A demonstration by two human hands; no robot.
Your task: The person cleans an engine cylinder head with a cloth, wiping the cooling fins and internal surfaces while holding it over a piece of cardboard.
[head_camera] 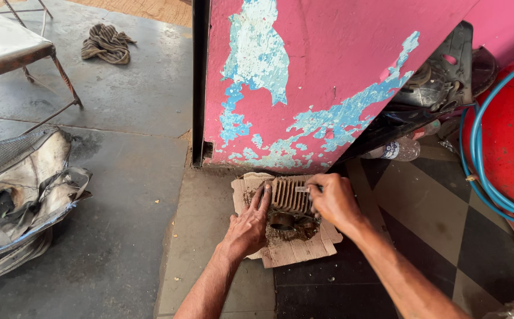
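Head camera looks steeply down, close over both hands; pink wall (339, 65) ahead.

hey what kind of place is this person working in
Probably a small motorcycle repair workshop, at floor level. The hands work on a finned engine cylinder set on cardboard, a worn motorcycle seat lies on the concrete, and a blue air hose loops beside a red tank.

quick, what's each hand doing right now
Left hand: open, fingers flat against the finned engine cylinder.
Right hand: closed on a small metal tool at the fins.
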